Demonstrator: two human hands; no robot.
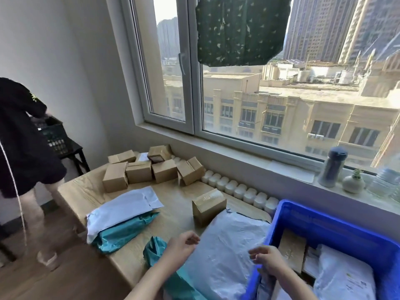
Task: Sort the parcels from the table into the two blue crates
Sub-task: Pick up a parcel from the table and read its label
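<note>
Left hand (pixel 181 245) and right hand (pixel 268 259) hover loose and empty over the white mailer (pixel 225 241), which sits against the blue crate (pixel 324 215) at the surface's near right corner. It looks slick, so 1 sloppy grab probably sends it off the near edge.

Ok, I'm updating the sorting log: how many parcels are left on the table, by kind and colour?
Brown cardboard boxes: 7 (six clustered at the back, one alone)
White mailer bags: 2
Teal mailer bags: 2
Total: 11 visible
</note>
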